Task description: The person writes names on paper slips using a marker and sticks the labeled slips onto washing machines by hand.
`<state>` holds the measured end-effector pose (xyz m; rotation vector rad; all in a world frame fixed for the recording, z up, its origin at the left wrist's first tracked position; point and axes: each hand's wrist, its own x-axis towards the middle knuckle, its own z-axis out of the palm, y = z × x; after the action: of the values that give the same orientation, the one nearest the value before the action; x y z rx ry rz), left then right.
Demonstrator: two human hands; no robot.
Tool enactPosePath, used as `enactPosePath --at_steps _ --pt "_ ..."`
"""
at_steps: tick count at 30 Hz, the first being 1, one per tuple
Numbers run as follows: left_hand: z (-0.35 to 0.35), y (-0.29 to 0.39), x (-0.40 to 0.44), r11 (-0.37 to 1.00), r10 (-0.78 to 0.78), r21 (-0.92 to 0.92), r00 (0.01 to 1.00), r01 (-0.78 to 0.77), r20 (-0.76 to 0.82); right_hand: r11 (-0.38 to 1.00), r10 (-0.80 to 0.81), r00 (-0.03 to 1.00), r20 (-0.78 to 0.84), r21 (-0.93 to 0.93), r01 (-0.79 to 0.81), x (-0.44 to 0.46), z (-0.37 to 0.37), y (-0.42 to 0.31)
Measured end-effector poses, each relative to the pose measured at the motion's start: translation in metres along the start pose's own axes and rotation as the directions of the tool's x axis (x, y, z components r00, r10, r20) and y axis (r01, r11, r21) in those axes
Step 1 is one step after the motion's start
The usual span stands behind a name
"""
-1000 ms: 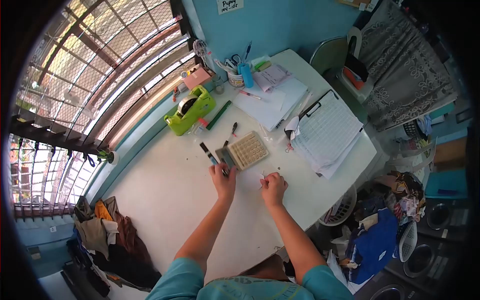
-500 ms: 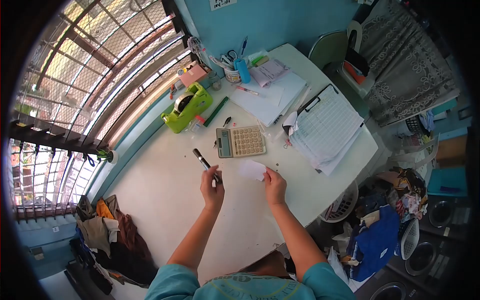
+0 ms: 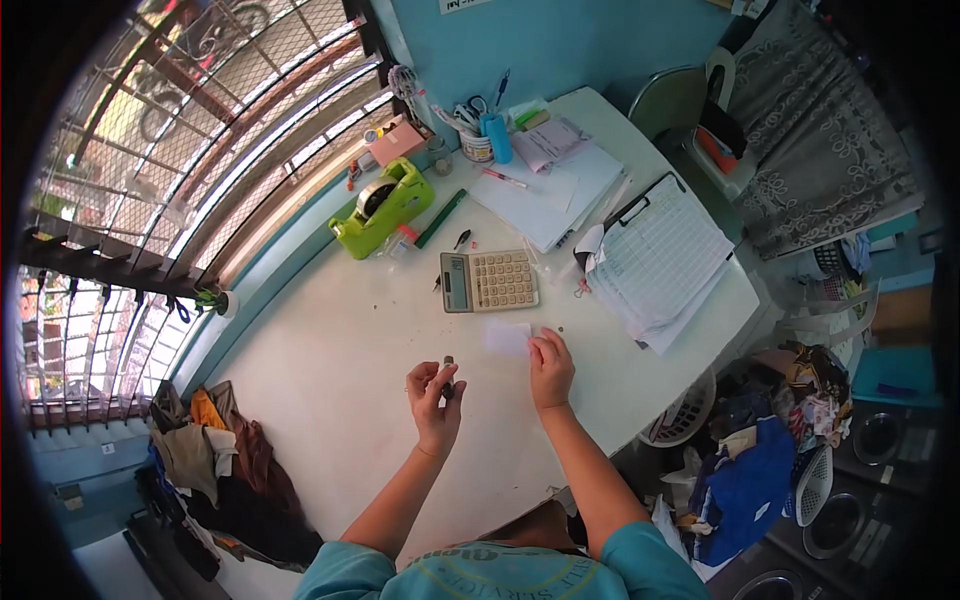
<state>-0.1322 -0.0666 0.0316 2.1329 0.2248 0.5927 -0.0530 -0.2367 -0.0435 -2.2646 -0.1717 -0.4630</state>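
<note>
My left hand is closed around a dark marker, which points up and away from me and is partly hidden by the fingers. My right hand has its fingertips pinched at the right edge of a small white slip of paper. The slip is low over the white table, and I cannot tell whether it lies fully flat. Just beyond it sits a beige calculator.
A green tape dispenser stands by the window ledge. Papers, a clipboard with filled sheets and a pen cup are at the back and right. Clothes lie in a heap beside the table.
The marker, earlier slanting up to the left, now points away from me and looks shorter. My left hand has shifted slightly right and nearer. The slip looks flatter at my right fingertips.
</note>
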Motion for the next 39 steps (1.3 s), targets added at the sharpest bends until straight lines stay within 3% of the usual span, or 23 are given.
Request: enactPosePath --at_steps 3,6,8,10,11,16,18,19,21,22,24,25,26,28,30,31,32,34,35,36,37,38,39 --pt "-0.001 -0.002 0.003 0.994 -0.070 -0.085 0.998 0.070 -0.001 0.997 0.082 0.996 -0.034 0.010 -0.082 0.006 -0.006 -0.016" --pt "-0.004 -0.012 0.005 0.978 -0.138 -0.157 0.990 0.135 -0.007 1.000 -0.016 0.996 -0.087 -0.017 0.015 0.008 -0.005 -0.024" --pt "-0.006 -0.022 0.004 0.967 -0.161 -0.201 0.987 0.155 -0.018 0.955 0.206 0.967 0.147 0.184 -0.232 -0.001 -0.001 -0.025" --pt "-0.010 -0.023 0.007 0.826 -0.344 -0.468 0.939 0.314 0.022 0.923 0.252 0.946 0.206 0.244 -0.299 -0.002 0.000 -0.036" --pt "-0.013 -0.025 0.009 0.835 -0.323 -0.467 0.946 0.291 0.014 0.881 0.292 0.920 0.262 0.300 -0.365 -0.002 0.001 -0.042" --pt "-0.026 -0.031 0.018 0.822 -0.391 -0.451 0.921 0.347 -0.003 0.876 0.248 0.909 0.334 0.323 -0.358 -0.010 0.027 -0.048" --pt "-0.029 -0.032 0.021 0.804 -0.401 -0.489 0.916 0.338 -0.025 0.947 0.048 0.933 0.357 0.280 -0.156 -0.007 0.037 -0.053" --pt "-0.031 -0.031 0.023 0.805 -0.401 -0.487 0.916 0.338 -0.027 0.947 0.047 0.932 0.358 0.282 -0.156 0.000 0.036 -0.066" --pt "-0.035 -0.028 0.027 0.706 -0.485 -0.587 0.875 0.398 0.010 0.966 -0.179 0.970 0.164 0.215 0.142 0.011 0.029 -0.091" --pt "-0.037 -0.025 0.031 0.706 -0.486 -0.586 0.874 0.397 0.007 0.966 -0.180 0.970 0.165 0.218 0.142 0.013 0.024 -0.096" --pt "-0.040 -0.019 0.036 0.496 -0.631 -0.708 0.769 0.503 0.105 0.891 -0.282 0.761 0.585 0.453 -0.017 0.009 0.015 -0.104" --pt "-0.041 -0.022 0.034 0.496 -0.631 -0.709 0.769 0.501 0.102 0.915 -0.199 0.695 0.691 0.384 -0.120 0.002 0.012 -0.108" --pt "-0.043 -0.028 0.030 0.396 -0.614 -0.744 0.758 0.539 0.222 0.916 -0.202 0.693 0.692 0.385 -0.117 -0.002 0.008 -0.110" --pt "-0.051 -0.031 0.026 0.291 -0.583 -0.765 0.740 0.574 0.334 0.820 -0.099 0.538 0.837 0.375 -0.433 -0.010 -0.001 -0.117" --pt "-0.062 -0.031 0.024 0.223 -0.534 -0.422 0.472 0.879 0.701 0.816 -0.077 0.481 0.873 0.333 -0.473 -0.018 -0.010 -0.125" --pt "-0.058 -0.026 0.024 0.333 -0.622 -0.375 0.501 0.865 0.602 0.810 -0.055 0.424 0.904 0.289 -0.510 -0.020 -0.014 -0.129" --pt "-0.060 -0.025 0.025 0.330 -0.624 -0.376 0.499 0.866 0.602 0.810 -0.054 0.421 0.905 0.287 -0.511 -0.022 -0.018 -0.135" --pt "-0.064 -0.025 0.029 0.296 -0.682 -0.314 0.430 0.902 0.591 0.940 0.003 0.489 0.872 0.164 -0.299 -0.022 -0.024 -0.145" --pt "-0.062 -0.037 0.031 0.231 -0.787 -0.405 0.415 0.885 0.457 0.940 0.004 0.489 0.873 0.164 -0.300 -0.023 -0.026 -0.143" --pt "-0.064 -0.051 0.037 0.177 -0.873 -0.497 0.369 0.849 0.318 0.969 -0.076 0.581 0.810 0.198 -0.149 -0.024 -0.030 -0.139" --pt "-0.089 -0.071 0.059 0.171 -0.892 -0.660 0.399 0.732 0.212 0.976 -0.166 0.656 0.736 0.216 0.005 -0.025 -0.034 -0.135" --pt "-0.114 -0.089 0.078 0.171 -0.910 -0.795 0.403 0.582 0.100 0.976 -0.163 0.655 0.737 0.216 0.000 -0.034 -0.039 -0.124" --pt "-0.122 -0.087 0.089 0.238 -0.863 -0.788 0.496 0.567 0.097 0.987 -0.133 0.679 0.722 0.159 0.023 -0.044 -0.039 -0.105"
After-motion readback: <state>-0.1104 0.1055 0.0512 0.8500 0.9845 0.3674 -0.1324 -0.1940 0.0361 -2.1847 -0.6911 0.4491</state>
